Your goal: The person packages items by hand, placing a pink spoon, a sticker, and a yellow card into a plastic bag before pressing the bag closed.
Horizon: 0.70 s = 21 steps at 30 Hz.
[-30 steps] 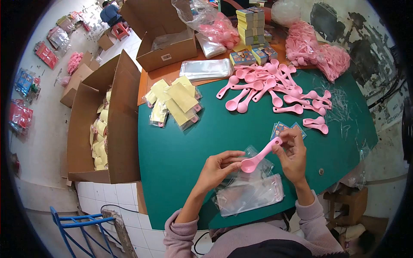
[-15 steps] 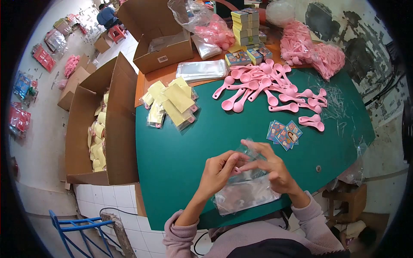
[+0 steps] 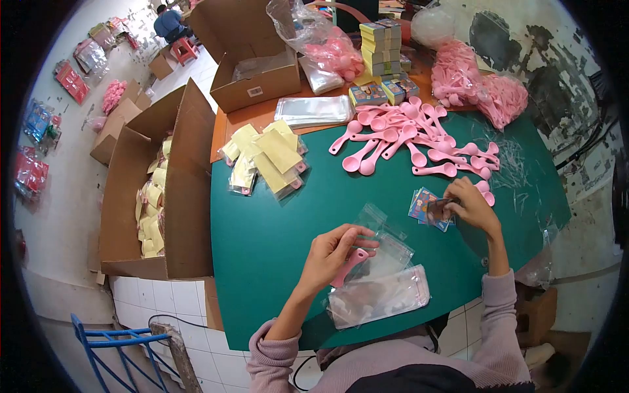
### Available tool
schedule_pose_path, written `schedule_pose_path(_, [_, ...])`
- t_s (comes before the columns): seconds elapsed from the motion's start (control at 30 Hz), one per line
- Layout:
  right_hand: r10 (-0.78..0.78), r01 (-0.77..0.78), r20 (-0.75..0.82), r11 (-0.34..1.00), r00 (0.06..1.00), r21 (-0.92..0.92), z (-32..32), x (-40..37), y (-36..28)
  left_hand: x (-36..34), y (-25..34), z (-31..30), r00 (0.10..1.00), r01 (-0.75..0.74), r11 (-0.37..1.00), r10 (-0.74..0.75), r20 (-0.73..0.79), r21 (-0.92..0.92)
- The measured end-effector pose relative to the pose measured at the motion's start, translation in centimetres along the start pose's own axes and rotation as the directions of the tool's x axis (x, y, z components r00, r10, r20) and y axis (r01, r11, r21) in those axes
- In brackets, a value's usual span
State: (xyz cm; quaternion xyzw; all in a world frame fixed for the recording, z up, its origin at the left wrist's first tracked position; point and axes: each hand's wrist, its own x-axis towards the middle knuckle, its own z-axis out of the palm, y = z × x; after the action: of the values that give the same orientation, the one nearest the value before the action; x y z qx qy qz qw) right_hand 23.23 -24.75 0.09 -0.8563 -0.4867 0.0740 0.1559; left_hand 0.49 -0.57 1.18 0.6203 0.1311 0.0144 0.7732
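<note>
My left hand (image 3: 339, 254) is closed around a pink measuring spoon (image 3: 350, 267); its handle sticks out below the fingers, and its bowl end is hidden. A clear plastic bag (image 3: 386, 252) extends from the fingertips over a stack of clear bags (image 3: 379, 298) at the table's near edge. To the right, my right hand (image 3: 470, 204) pinches the edge of a printed card (image 3: 440, 211), tilted and blurred, above a small pile of colourful cards (image 3: 419, 204). Loose pink spoons (image 3: 400, 134) lie heaped just beyond that hand.
Packed bags with yellow cards (image 3: 267, 157) lie at the table's left. A tall cardboard box (image 3: 187, 190) of similar packs stands beside the table. Behind are an open carton (image 3: 257, 85), banded card stacks (image 3: 381, 49) and bagged pink spoons (image 3: 458, 72). A person (image 3: 169, 25) sits far off.
My right hand has left the bag and moved right and away from me to the card pile, taking a card's edge. My left hand stays near its place, the pink spoon's handle now showing.
</note>
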Motion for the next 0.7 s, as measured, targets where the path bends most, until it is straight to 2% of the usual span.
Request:
schedule_pose_path(0.03, [0.036,-0.018,-0.067,0.967,0.997,0.254,-0.6,0.1,-1.6,0.0,0.0,0.1,1.000,-0.005,1.000,0.005,0.004,0.015])
schedule_pose_path(0.07, [0.091,-0.021,-0.119,0.870,0.989,0.493,-1.3,0.1,-3.4,0.1,-0.1,0.1,1.000,-0.001,1.000,0.001,0.003,0.016])
schedule_pose_path(0.1, [0.097,-0.026,-0.116,0.867,0.989,0.498,-2.0,0.2,-5.5,0.2,-0.3,0.2,1.000,-0.012,0.997,0.010,0.026,0.070])
schedule_pose_path(0.17, [0.233,-0.131,-0.051,0.700,0.971,0.702,-3.6,0.5,-9.8,0.4,-0.4,0.6,0.998,-0.024,0.992,0.017,0.059,0.124])
schedule_pose_path(0.2, [0.236,-0.134,-0.050,0.699,0.970,0.703,-3.9,0.5,-10.8,0.4,-0.4,0.8,0.998,-0.018,0.991,0.011,0.059,0.130])
schedule_pose_path(0.27, [0.107,-0.015,-0.093,0.733,0.990,0.680,-4.3,0.8,-12.1,0.3,-0.3,0.8,0.999,-0.015,0.990,0.009,0.048,0.140])
schedule_pose_path(0.3, [0.099,-0.010,-0.092,0.733,0.991,0.680,-4.5,0.9,-12.4,0.2,-0.2,0.8,0.998,-0.036,0.988,0.028,0.058,0.153])
schedule_pose_path(0.37, [-0.096,0.146,-0.127,0.866,0.987,0.479,-4.7,1.1,-12.8,0.1,0.1,0.7,0.997,-0.061,0.984,0.051,0.064,0.167])
schedule_pose_path(0.4, [-0.185,0.214,-0.109,0.885,0.977,0.413,-4.6,1.2,-12.7,0.1,0.3,0.7,0.997,-0.055,0.968,0.039,0.072,0.245])
schedule_pose_path(0.43, [-0.188,0.217,-0.111,0.885,0.976,0.412,-4.6,1.2,-12.8,0.1,0.5,0.7,0.996,-0.049,0.946,0.024,0.080,0.321])
schedule_pose_path(0.5, [-0.291,0.278,-0.003,0.912,0.957,0.302,-4.6,1.2,-13.0,0.1,-0.3,0.8,0.995,-0.089,0.920,0.063,0.080,0.382])
schedule_pose_path(0.57, [-0.300,0.276,0.022,0.903,0.954,0.330,-3.9,1.6,-13.2,0.1,-0.3,1.0,0.992,-0.125,0.889,0.099,0.081,0.441])
schedule_pose_path(0.63, [-0.273,0.228,0.021,0.842,0.962,0.488,-2.7,1.9,-13.5,-0.2,0.8,1.3,0.989,-0.112,0.904,0.061,0.135,0.412])
schedule_pose_path(0.7, [-0.275,0.215,0.048,0.841,0.960,0.497,-2.3,2.0,-13.9,-0.1,0.6,0.9,0.987,-0.114,0.884,0.051,0.150,0.453])
